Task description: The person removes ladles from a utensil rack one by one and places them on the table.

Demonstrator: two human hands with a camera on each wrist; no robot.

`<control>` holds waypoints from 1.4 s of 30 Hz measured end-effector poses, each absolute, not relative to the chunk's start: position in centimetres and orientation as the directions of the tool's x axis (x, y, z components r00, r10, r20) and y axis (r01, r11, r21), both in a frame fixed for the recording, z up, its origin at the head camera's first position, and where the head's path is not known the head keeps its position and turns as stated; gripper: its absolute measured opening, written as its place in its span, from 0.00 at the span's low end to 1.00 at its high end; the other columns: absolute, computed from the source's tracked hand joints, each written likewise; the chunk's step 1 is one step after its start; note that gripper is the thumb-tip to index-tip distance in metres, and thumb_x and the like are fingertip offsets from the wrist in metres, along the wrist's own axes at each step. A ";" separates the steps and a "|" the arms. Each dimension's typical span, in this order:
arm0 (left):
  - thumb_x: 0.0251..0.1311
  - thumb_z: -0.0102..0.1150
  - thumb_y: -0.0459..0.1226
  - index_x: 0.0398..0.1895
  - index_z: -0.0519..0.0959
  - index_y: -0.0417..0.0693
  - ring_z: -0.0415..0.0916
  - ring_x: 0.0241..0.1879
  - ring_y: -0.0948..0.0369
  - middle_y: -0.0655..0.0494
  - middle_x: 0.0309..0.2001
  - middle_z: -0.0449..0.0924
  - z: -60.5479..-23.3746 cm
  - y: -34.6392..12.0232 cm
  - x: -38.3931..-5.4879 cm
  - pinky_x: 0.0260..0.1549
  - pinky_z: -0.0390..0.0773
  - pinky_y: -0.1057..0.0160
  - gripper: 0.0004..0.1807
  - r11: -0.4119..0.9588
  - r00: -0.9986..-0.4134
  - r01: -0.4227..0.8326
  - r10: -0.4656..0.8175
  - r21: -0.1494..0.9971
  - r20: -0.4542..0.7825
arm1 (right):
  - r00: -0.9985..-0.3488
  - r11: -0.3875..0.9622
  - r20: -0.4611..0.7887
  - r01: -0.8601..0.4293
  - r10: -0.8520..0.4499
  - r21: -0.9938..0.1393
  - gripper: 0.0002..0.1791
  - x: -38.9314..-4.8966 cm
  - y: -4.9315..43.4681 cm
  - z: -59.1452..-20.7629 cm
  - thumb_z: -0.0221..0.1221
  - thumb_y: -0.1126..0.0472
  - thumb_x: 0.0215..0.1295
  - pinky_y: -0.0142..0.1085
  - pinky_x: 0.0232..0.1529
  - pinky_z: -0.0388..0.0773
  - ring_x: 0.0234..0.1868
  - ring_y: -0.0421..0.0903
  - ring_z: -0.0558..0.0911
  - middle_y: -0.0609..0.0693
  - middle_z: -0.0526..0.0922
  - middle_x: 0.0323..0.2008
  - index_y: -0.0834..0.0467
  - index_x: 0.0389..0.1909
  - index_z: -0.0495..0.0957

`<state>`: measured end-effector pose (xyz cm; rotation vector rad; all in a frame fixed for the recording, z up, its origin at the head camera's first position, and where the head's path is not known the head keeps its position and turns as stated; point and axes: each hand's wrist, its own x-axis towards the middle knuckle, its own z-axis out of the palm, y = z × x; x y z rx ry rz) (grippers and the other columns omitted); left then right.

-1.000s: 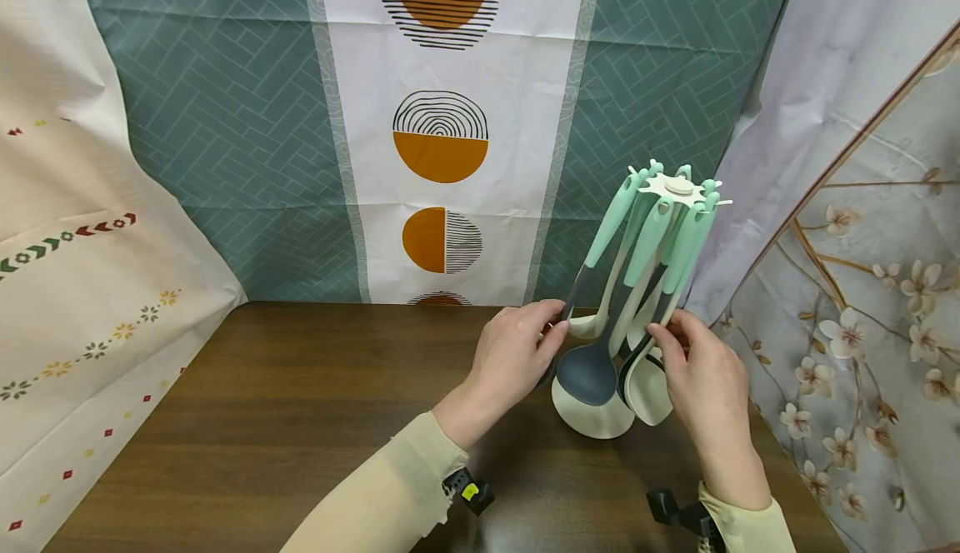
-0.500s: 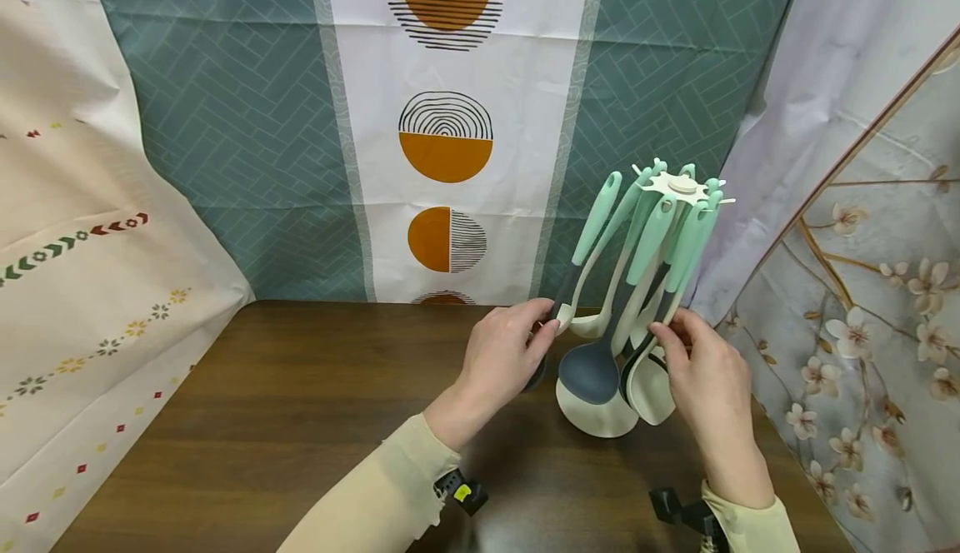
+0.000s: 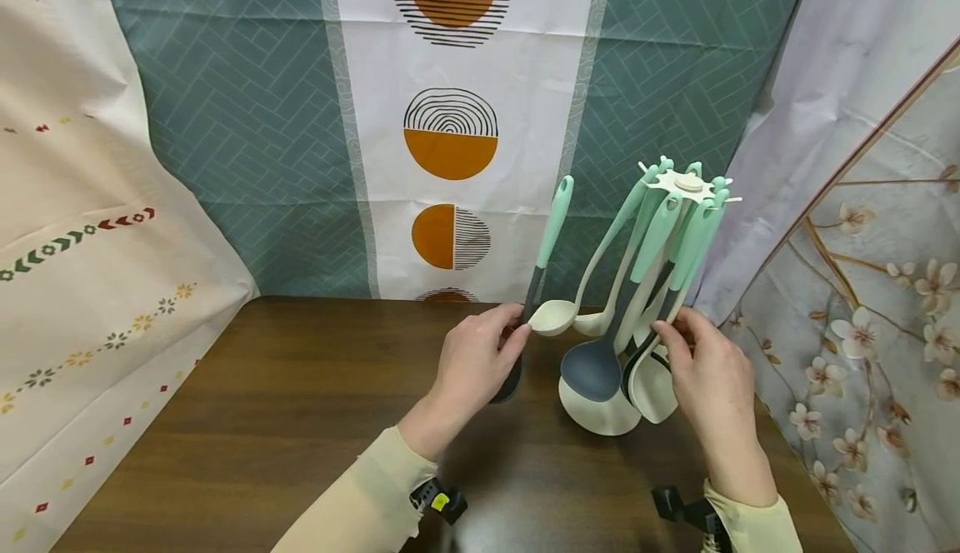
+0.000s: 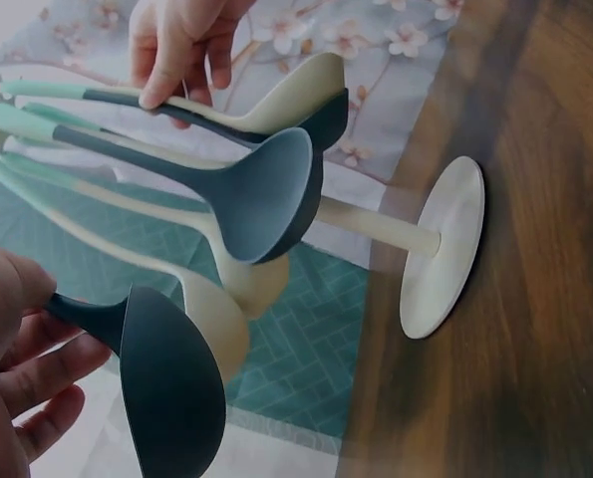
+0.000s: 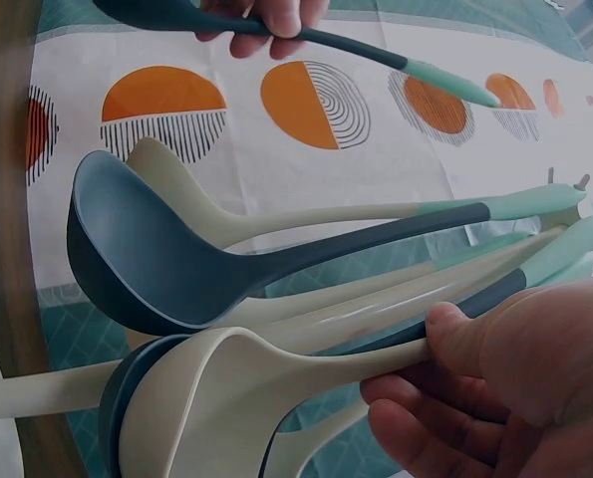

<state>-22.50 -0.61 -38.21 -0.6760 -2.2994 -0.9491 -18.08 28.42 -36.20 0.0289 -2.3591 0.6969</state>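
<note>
My left hand [image 3: 472, 361] pinches the shaft of a dark ladle [image 3: 553, 224] with a mint handle, upright and apart from the rack. In the left wrist view its dark bowl [image 4: 171, 383] hangs beside the fingers. My right hand [image 3: 708, 370] pinches the shaft of a cream ladle [image 5: 226, 398] hanging at the rack's right side; a dark utensil sits right behind it. The white utensil rack [image 3: 688, 185] bears several mint-handled utensils. A dark blue ladle [image 3: 592, 370] hangs at its front, and a cream ladle [image 3: 553, 317] hangs at its left.
The rack's round white base [image 3: 600, 415] stands on the brown wooden table [image 3: 300, 420]. A green and white patterned cloth [image 3: 442, 261] hangs behind. A flowered curtain [image 3: 862, 353] closes the right side, and a cream cloth [image 3: 112, 286] drapes at the left.
The dark ladle has come off the rack and moved left in my left hand. The cream ladle behind it now shows. My right hand keeps its grip at the rack.
</note>
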 end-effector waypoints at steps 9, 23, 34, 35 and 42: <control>0.74 0.73 0.37 0.51 0.88 0.46 0.80 0.30 0.58 0.58 0.40 0.91 -39.0 -2.3 -22.1 0.30 0.80 0.60 0.08 0.623 -0.717 0.616 0.190 0.482 0.670 | -0.781 0.858 0.603 -0.188 0.165 -0.478 0.10 -18.1 28.5 -36.3 0.66 0.55 0.82 0.49 0.33 0.70 0.30 0.55 0.81 0.57 0.89 0.37 0.59 0.48 0.84; 0.73 0.73 0.37 0.51 0.89 0.49 0.79 0.31 0.61 0.60 0.39 0.90 -40.2 -4.3 -21.9 0.30 0.79 0.60 0.08 0.645 -0.763 0.546 0.120 0.534 0.635 | -0.781 0.859 0.603 -0.186 0.166 -0.477 0.10 -18.0 28.4 -36.3 0.66 0.56 0.81 0.50 0.32 0.71 0.30 0.55 0.82 0.57 0.89 0.37 0.59 0.48 0.84; 0.72 0.75 0.36 0.50 0.89 0.47 0.83 0.29 0.57 0.57 0.37 0.90 -41.0 -6.8 -21.9 0.29 0.80 0.59 0.08 0.683 -0.755 0.519 0.084 0.514 0.651 | -0.772 0.860 0.613 -0.191 0.166 -0.474 0.10 -18.1 28.3 -36.3 0.66 0.56 0.81 0.51 0.33 0.71 0.30 0.56 0.82 0.58 0.89 0.36 0.60 0.47 0.84; 0.71 0.75 0.36 0.50 0.89 0.47 0.82 0.29 0.58 0.57 0.37 0.90 -41.1 -7.0 -21.9 0.29 0.80 0.58 0.08 0.688 -0.754 0.514 0.078 0.512 0.652 | -0.772 0.860 0.614 -0.192 0.165 -0.472 0.10 -18.1 28.3 -36.3 0.67 0.56 0.81 0.51 0.33 0.71 0.30 0.56 0.82 0.58 0.89 0.36 0.60 0.47 0.84; 0.71 0.75 0.36 0.50 0.90 0.48 0.83 0.29 0.60 0.58 0.36 0.90 -41.6 -8.6 -21.5 0.29 0.81 0.57 0.08 0.720 -0.772 0.472 0.058 0.509 0.634 | -0.768 0.860 0.621 -0.202 0.158 -0.469 0.09 -18.1 28.2 -36.4 0.67 0.57 0.81 0.51 0.32 0.71 0.30 0.56 0.82 0.58 0.89 0.36 0.60 0.47 0.85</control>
